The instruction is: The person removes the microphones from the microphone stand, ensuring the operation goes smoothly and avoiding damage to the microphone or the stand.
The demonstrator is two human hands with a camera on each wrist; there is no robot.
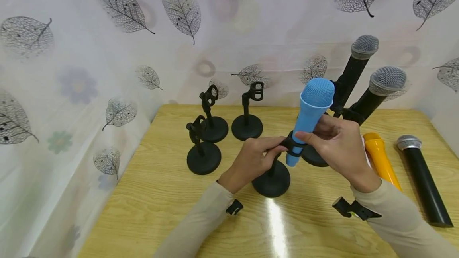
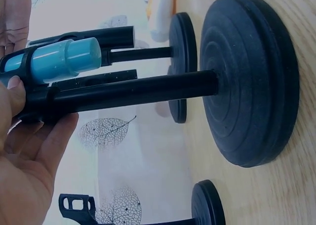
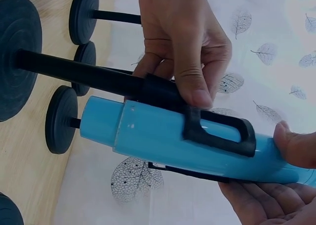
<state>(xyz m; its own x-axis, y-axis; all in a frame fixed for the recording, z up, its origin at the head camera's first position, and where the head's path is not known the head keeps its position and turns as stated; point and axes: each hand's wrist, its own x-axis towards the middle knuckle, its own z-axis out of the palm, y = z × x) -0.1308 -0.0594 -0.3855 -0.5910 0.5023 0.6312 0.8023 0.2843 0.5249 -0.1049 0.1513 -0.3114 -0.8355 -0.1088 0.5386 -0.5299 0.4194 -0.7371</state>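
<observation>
A light blue microphone [image 1: 312,104] leans with its mesh head up, its lower body inside the black clip [image 3: 219,142] of a desk stand. My right hand [image 1: 338,146] holds the microphone below the head, thumb along its near side. My left hand [image 1: 252,158] pinches the clip's joint at the top of the stand between thumb and fingers. The stand's round base [image 2: 247,81] rests on the table under the hands. In the right wrist view, the microphone's tail end sticks out past the clip, beside the stand's post [image 3: 74,71].
Three black stands with bare clips, a front one [image 1: 203,157], a rear one [image 1: 215,128] and a middle one [image 1: 247,126], stand left. Two black microphones, one [image 1: 353,71] behind another [image 1: 376,90], sit clipped at right. An orange microphone [image 1: 383,158] and a black microphone [image 1: 424,182] lie on the table.
</observation>
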